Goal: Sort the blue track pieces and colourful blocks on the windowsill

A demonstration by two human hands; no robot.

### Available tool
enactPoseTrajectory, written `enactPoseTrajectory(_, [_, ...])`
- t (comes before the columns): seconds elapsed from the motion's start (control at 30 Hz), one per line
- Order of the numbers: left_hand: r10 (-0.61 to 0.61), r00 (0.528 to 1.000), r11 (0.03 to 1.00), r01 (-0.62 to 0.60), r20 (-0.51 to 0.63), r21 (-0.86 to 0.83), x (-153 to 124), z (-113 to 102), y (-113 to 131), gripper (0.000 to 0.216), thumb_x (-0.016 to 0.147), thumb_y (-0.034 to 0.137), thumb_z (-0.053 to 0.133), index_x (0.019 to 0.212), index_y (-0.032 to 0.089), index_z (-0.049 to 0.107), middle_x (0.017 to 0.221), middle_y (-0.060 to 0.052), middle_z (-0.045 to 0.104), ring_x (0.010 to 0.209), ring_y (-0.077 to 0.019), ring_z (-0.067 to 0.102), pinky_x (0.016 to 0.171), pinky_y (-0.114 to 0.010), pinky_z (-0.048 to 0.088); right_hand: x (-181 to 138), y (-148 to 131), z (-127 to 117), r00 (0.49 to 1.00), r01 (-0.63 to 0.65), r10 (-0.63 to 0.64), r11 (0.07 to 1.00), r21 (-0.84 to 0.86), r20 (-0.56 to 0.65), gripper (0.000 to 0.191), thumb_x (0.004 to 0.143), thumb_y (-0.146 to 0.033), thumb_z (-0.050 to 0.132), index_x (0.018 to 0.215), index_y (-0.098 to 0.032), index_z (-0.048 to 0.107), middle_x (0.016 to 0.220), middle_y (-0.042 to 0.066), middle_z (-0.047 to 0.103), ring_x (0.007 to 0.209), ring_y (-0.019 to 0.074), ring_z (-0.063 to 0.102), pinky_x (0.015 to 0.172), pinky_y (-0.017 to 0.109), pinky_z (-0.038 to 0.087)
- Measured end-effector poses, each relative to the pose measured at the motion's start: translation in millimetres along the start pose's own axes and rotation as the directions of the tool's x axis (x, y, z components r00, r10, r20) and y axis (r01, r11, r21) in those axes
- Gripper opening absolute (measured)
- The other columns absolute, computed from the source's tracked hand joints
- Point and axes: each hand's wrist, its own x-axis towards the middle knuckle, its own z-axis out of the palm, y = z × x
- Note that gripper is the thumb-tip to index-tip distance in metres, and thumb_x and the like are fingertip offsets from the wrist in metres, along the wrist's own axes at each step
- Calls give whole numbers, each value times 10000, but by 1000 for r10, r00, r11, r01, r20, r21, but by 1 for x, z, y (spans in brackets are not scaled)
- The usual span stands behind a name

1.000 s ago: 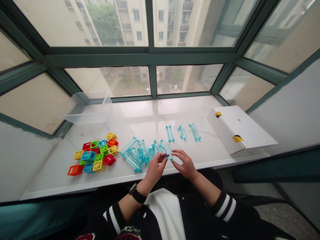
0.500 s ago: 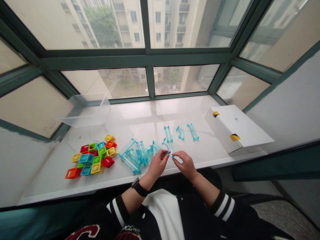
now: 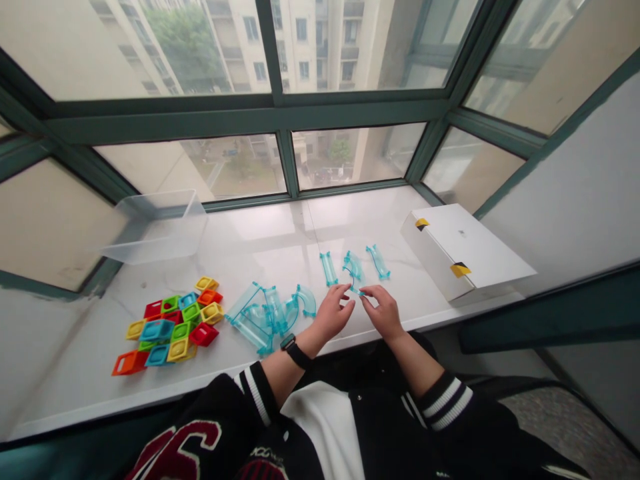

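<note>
My right hand [image 3: 383,311] pinches the near end of a clear blue curved track piece [image 3: 357,289], held just above the table. My left hand [image 3: 334,313] is at the left of this piece, thumb and fingers apart, fingertips close to its end; whether they touch cannot be made out. Beyond the hands lie a straight clear blue track piece [image 3: 329,269], a curved one [image 3: 352,262] partly overlapped by the held piece, and another track piece [image 3: 378,261] to the right. A pile of clear blue track pieces [image 3: 270,316] lies left of my left hand.
Colourful hollow blocks [image 3: 175,325] are grouped on the left of the white tabletop [image 3: 260,233]. A clear plastic bin [image 3: 150,250] stands behind them at the window. At the right is a white box [image 3: 470,247] with yellow-and-black tape. The table's front edge runs beneath my forearms.
Both hands have moved forward with the curved track piece, toward the curved piece on the table. My left thumb and fingers have spread. The view has shifted slightly to the right.
</note>
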Motion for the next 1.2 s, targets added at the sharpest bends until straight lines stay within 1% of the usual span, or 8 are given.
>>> enactPoseTrajectory(0.17, [-11,1000,999,10,-8,-38,28,20,-10,549,929,208,634,1469,247,548,1480,-157,561,1021,-198,725,886,-392,636,21,21,-1,999,-13,11,998,-58,-30,163,975,-257,592,1047,-265,738,983,65,734,926,260,682,882,423,565])
enactPoseTrajectory(0.3, [-63,997,997,62,-32,-52,50,32,-25,602,901,207,665,1490,225,539,1517,-169,547,1024,-207,724,1013,-461,600,39,39,6,999,-42,40,995,-92,-22,181,944,-222,574,1026,-244,734,993,75,729,872,244,676,848,404,571])
enactPoseTrajectory(0.37, [-105,994,993,103,-40,-52,60,36,-32,630,883,196,679,1496,214,538,1523,-175,541,1023,-212,721,1034,-463,587,46,49,13,998,-64,63,993,-98,-14,189,929,-211,565,1016,-236,731,999,80,725,853,237,675,830,392,575])
enactPoseTrajectory(0.53, [-199,977,979,193,-75,-71,79,46,-48,663,850,183,698,1494,199,543,1543,-177,521,1110,-230,690,1033,-423,571,54,69,30,994,-110,111,988,-111,1,209,914,-209,545,1011,-208,730,1004,91,716,814,222,670,812,374,572])
enactPoseTrajectory(0.7, [-255,965,965,250,-57,-82,83,53,-61,734,839,241,731,1534,209,496,1577,-178,483,1043,-204,689,974,-400,575,54,81,37,991,-133,135,982,-132,2,230,909,-202,530,1019,-213,732,1017,91,722,804,217,660,827,379,569])
enactPoseTrajectory(0.83, [-261,963,963,255,-63,-81,83,55,-67,775,822,252,756,1544,185,484,1578,-206,473,1058,-230,683,922,-398,585,54,85,39,990,-135,140,981,-142,20,241,902,-187,527,1021,-204,736,1013,95,720,806,223,665,836,393,568])
enactPoseTrajectory(1.03, [-270,961,962,267,-55,-60,83,56,-68,782,843,250,723,1569,157,448,1580,-224,464,1093,-247,661,946,-413,579,54,87,41,990,-132,136,983,-124,29,242,886,-163,533,1019,-195,732,1017,99,718,850,235,679,842,391,571])
enactPoseTrajectory(1.2, [-274,959,961,270,-67,-67,83,56,-66,784,835,238,722,1569,188,452,1582,-196,473,1092,-230,656,969,-397,569,54,86,42,989,-138,142,984,-114,28,246,891,-160,543,1035,-194,739,1022,96,719,838,226,682,849,384,575])
